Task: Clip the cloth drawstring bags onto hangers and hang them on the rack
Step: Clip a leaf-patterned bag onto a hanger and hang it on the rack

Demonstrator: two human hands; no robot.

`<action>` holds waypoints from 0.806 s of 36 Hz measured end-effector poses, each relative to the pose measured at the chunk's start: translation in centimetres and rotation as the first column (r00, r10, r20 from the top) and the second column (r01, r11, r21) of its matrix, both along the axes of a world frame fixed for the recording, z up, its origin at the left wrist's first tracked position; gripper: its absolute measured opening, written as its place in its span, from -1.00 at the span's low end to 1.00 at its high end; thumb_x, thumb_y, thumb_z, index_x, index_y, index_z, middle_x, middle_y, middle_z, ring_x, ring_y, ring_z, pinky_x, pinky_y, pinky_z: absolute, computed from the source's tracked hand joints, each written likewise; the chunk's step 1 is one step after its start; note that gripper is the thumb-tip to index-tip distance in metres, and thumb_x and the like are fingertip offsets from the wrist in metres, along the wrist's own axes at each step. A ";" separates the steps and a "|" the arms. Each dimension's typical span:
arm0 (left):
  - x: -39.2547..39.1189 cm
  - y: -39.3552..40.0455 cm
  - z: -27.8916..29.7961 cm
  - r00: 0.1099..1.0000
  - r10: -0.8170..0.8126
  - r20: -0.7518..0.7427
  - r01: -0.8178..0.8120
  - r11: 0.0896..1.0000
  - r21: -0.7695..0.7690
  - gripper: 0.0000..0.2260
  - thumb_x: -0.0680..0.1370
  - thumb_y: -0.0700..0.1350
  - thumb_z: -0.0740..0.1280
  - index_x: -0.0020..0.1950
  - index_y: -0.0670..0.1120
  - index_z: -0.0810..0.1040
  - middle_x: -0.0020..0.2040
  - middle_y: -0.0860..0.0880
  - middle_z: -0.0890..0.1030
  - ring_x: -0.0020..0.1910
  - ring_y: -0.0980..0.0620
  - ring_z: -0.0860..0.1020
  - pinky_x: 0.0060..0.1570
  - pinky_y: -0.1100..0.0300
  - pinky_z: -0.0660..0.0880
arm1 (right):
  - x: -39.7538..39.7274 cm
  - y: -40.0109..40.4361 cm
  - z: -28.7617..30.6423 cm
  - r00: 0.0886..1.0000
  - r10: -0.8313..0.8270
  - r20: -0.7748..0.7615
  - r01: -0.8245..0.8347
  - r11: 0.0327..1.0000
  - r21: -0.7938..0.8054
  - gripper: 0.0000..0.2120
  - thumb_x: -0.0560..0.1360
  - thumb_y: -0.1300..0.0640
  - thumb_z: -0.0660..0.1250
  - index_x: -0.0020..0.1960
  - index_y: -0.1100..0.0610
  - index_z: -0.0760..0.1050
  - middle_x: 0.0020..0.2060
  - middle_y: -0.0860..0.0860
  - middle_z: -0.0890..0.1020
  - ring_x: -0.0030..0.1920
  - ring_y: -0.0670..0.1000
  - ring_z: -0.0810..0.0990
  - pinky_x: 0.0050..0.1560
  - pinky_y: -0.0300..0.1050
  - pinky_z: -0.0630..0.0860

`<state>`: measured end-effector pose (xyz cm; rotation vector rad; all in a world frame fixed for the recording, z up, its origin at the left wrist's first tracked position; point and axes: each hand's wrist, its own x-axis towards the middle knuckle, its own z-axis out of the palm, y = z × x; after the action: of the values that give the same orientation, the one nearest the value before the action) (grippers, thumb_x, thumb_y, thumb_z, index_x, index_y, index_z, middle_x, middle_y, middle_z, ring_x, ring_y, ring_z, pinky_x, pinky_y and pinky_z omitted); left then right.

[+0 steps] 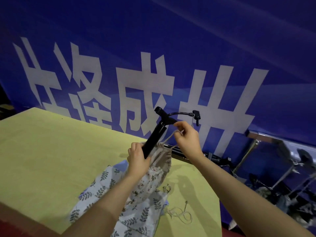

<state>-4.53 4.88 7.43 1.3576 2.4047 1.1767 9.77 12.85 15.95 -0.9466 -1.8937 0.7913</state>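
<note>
Here the left hand (136, 159) grips the rigid black clip hanger (154, 137) together with the limp, light beige printed drawstring bag (160, 161); the right hand (187, 135) pinches the bag's thin cord (168, 138), the best hold.

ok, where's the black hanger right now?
Head view, centre: the black hanger is tilted above the yellow table, gripped low by the left hand, with the right hand just right of it.

Glossy black plastic hanger (154, 135), printed cloth bag (158, 166), matt yellow tablecloth (51, 159)
</note>
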 end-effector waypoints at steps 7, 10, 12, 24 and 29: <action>-0.1 0.1 -0.1 1.000 -0.006 0.020 0.006 1.000 0.004 -0.68 0.45 -0.27 0.38 0.16 -0.19 0.39 0.19 -0.12 0.36 0.18 -0.15 0.35 0.08 -0.04 0.42 | -0.3 0.3 0.9 0.912 -0.006 0.410 -0.114 0.957 0.267 -0.59 0.50 0.33 0.19 0.33 0.12 0.39 0.18 0.06 0.45 0.13 0.06 0.46 0.06 -0.03 0.52; -0.1 0.0 0.1 1.000 -0.015 0.010 0.015 1.000 0.015 -0.68 0.46 -0.27 0.38 0.16 -0.17 0.38 0.19 -0.11 0.35 0.19 -0.14 0.34 0.10 -0.05 0.42 | -1.0 0.6 1.5 0.916 -0.076 0.394 -0.022 0.971 0.238 -0.50 0.54 0.37 0.14 0.45 0.11 0.24 0.33 0.09 0.37 0.23 0.12 0.44 0.09 0.00 0.49; -0.1 -0.1 0.3 1.000 -0.019 -0.011 0.019 1.000 0.019 -0.68 0.47 -0.27 0.37 0.18 -0.15 0.37 0.20 -0.09 0.35 0.20 -0.11 0.33 0.11 -0.01 0.40 | -1.6 0.8 2.0 0.935 -0.090 0.343 0.017 0.978 0.210 -0.51 0.59 0.30 0.13 0.49 0.11 0.16 0.33 0.11 0.34 0.16 0.13 0.47 0.05 0.02 0.49; 0.4 0.9 2.5 0.984 -0.177 0.027 0.177 0.984 0.000 -0.50 0.43 -0.08 0.41 0.30 -0.16 0.32 0.27 -0.11 0.29 0.29 -0.14 0.27 0.30 -0.04 0.31 | -2.4 0.0 1.5 0.958 0.054 0.280 -0.112 0.974 0.198 -0.74 0.62 0.14 0.15 0.23 0.15 0.52 -0.07 -0.01 0.39 -0.16 -0.20 0.37 -0.14 -0.45 0.31; 0.5 0.5 3.0 0.963 -0.201 0.182 0.167 0.968 0.188 -0.51 0.45 0.06 0.42 0.27 -0.09 0.34 0.13 -0.03 0.31 0.23 -0.10 0.36 0.26 -0.01 0.38 | -2.3 -0.6 2.0 0.984 0.099 0.151 -0.114 0.989 0.094 -0.72 0.62 0.07 0.18 -0.05 0.21 0.58 -0.40 -0.03 0.51 -0.40 -0.20 0.47 -0.34 -0.41 0.34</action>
<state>-4.07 5.36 10.44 1.4005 2.0322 1.4186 7.47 12.29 17.90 -0.8658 -2.1062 0.6949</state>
